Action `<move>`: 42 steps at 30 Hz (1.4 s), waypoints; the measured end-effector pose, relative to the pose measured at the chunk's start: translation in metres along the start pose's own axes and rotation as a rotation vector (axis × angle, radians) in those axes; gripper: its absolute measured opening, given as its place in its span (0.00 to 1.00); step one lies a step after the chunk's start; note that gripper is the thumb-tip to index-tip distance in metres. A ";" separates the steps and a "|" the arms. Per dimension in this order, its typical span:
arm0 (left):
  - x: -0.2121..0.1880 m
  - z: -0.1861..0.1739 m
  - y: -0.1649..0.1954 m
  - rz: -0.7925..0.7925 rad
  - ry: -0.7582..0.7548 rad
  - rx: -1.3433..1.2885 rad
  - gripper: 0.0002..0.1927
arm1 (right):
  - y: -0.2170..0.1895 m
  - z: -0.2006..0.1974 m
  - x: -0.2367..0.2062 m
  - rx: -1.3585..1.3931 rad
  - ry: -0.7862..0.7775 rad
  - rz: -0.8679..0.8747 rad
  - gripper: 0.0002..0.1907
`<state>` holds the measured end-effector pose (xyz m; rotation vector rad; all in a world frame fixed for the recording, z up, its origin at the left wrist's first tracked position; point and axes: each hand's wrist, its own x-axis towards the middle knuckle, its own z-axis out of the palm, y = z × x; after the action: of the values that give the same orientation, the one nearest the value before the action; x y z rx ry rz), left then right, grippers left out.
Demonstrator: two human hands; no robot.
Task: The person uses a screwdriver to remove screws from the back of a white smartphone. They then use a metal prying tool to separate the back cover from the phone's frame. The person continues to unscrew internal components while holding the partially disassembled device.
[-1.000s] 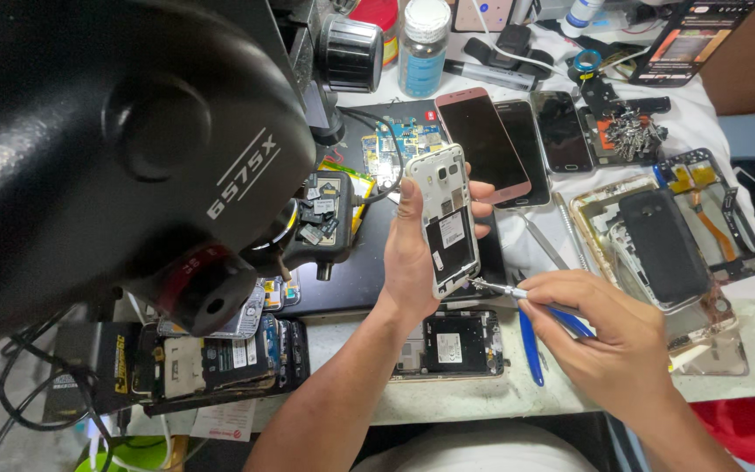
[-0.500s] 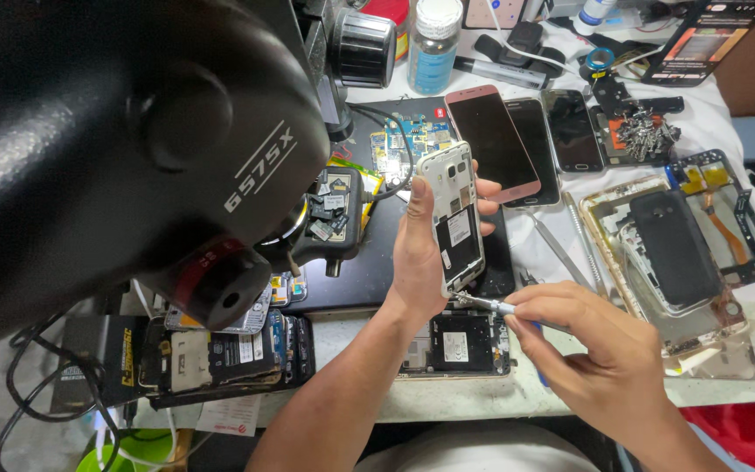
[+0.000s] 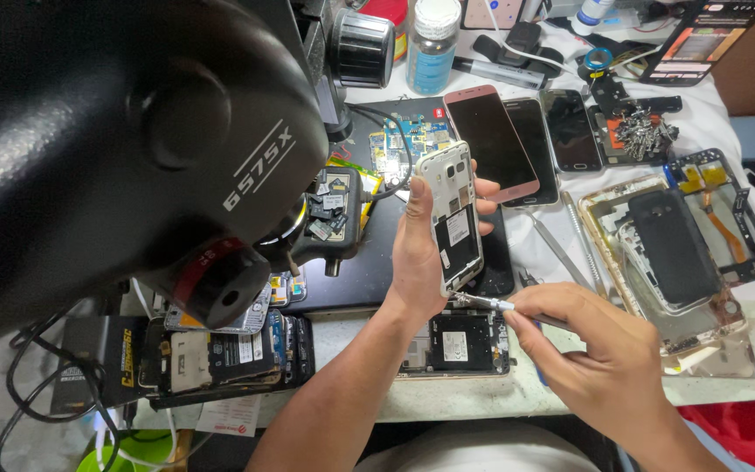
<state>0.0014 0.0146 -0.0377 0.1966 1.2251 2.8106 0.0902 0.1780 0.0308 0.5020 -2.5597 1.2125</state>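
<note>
Fingers (image 3: pixel 417 197) of our left hand (image 3: pixel 419 262) wrap the open white phone (image 3: pixel 453 218) held up over the worktop (image 3: pixel 447 398), our right hand (image 3: pixel 600 358) pinches a screwdriver (image 3: pixel 482 302) at its bottom edge, so its back looks off and the inside work seems unfinished.

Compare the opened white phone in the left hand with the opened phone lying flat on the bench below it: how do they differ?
The white phone is held upright off the bench in the left hand; the dark phone lies flat on the bench. The white phone has a white frame around a dark battery bay; the dark phone is black throughout. The tool in the right hand points at the white phone's lower end; nothing touches the dark phone. Both have their back covers off.
</note>
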 end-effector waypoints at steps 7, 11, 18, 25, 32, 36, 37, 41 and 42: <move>0.000 0.000 -0.001 0.002 -0.008 -0.012 0.42 | -0.005 -0.002 0.002 0.015 -0.013 0.050 0.08; 0.001 0.000 -0.002 0.009 -0.011 -0.028 0.42 | -0.007 -0.002 0.004 0.036 -0.019 0.034 0.08; 0.000 0.001 -0.001 0.020 0.004 0.031 0.43 | -0.004 0.000 0.001 -0.122 -0.007 0.039 0.08; -0.001 0.001 0.000 -0.006 0.018 0.004 0.42 | -0.003 -0.003 0.002 -0.195 -0.087 0.012 0.07; 0.001 -0.001 0.000 -0.016 0.024 -0.077 0.40 | 0.004 -0.007 0.008 -0.097 -0.126 -0.230 0.12; 0.000 0.000 -0.001 -0.007 0.008 -0.043 0.40 | 0.008 -0.009 0.005 -0.381 -0.243 0.133 0.09; -0.001 0.001 -0.001 -0.003 0.006 -0.038 0.39 | 0.008 -0.010 0.005 -0.497 -0.291 0.236 0.05; -0.001 0.000 -0.002 0.005 -0.002 -0.053 0.39 | 0.003 -0.011 0.005 -0.068 -0.106 -0.079 0.10; -0.002 0.000 -0.002 0.001 0.002 -0.062 0.38 | 0.001 -0.011 0.006 -0.064 -0.103 -0.112 0.11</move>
<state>0.0033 0.0157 -0.0392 0.1908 1.1374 2.8454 0.0856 0.1862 0.0388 0.6997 -2.6069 1.0893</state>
